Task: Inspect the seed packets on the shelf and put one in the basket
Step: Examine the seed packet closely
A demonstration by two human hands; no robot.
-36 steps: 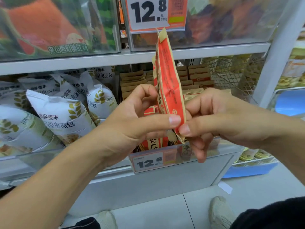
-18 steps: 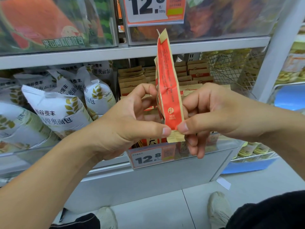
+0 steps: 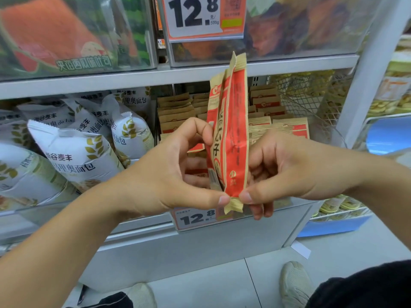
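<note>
Because it is being inspected, the seed packet (image 3: pixel 231 138) stands upright, edge-on, before the shelf (image 3: pixel 155 73), its bottom seal pinched between left hand (image 3: pixel 169 174) and right hand (image 3: pixel 295 167); matching packets (image 3: pixel 280 121) fill the bin behind.

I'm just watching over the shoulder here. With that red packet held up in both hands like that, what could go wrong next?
1. Both the left hand and the right hand pinch the red seed packet mainly near its bottom seal, so the tall packet might tip or slip out.
2. No basket shows in this view, so dropping it in may mean turning away from the shelf; a loosely pinched packet could fall to the floor.
</note>
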